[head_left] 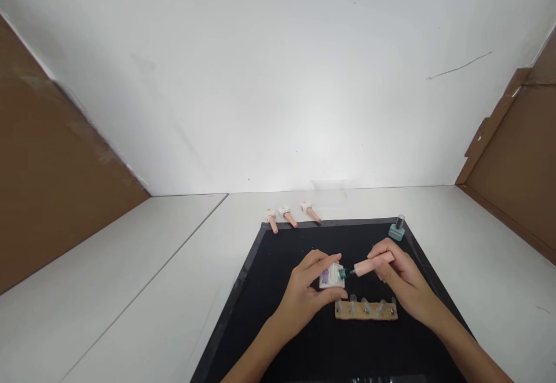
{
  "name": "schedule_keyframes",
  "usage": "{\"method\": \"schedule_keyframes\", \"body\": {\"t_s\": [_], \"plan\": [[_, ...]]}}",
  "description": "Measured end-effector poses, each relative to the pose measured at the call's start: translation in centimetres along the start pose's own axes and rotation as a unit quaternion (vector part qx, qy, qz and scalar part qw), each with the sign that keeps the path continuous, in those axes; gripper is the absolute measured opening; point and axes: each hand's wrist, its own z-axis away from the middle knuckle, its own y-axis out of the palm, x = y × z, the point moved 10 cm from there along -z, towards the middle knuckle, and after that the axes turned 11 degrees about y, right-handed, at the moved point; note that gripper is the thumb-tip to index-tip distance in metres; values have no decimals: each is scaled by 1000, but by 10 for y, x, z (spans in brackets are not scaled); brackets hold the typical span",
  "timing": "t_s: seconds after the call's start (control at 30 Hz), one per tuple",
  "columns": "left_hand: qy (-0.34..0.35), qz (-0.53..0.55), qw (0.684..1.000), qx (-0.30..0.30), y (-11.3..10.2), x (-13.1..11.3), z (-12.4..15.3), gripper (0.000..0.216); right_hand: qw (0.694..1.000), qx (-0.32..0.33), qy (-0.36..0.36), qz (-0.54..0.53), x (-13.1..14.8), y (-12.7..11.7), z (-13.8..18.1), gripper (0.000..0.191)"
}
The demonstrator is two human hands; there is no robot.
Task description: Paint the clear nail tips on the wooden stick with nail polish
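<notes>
L hand (308, 281): thumb + fingers pinching bottle (332, 277) sides | R hand (403, 278): pinching brush cap (365, 266), tip at bottle neck | loc: above mat (278, 255), abt midway btwn L/R edges | feel: prob. light, stiff, poss. slippery; grip bottle's flat sides

Black mat (330, 342) on white table (215, 267)

A white wall (278, 81), brightest near its middle and marked at right by a thin dark line (460, 68), meets a white counter (186, 278) between a brown left panel (56, 157) and a brown right panel (521, 180).
</notes>
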Motion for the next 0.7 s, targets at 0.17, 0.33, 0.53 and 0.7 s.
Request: {"method": "schedule_keyframes", "body": {"t_s": [0.17, 0.33, 0.53, 0.7], "plan": [[-54, 2, 998, 18, -5, 8, 2, 50, 986, -18, 43, -158, -20, -4, -5, 36], [-59, 28, 998, 0, -8, 8, 2, 49, 971, -12, 55, -234, -19, -3, -8, 34], [-127, 176, 972, -85, -11, 18, 7, 46, 974, -5, 40, -223, -15, -3, -6, 31], [-149, 255, 949, -108, -11, 18, 7, 45, 970, 35, -5, -239, -11, 2, -4, 22]]}}
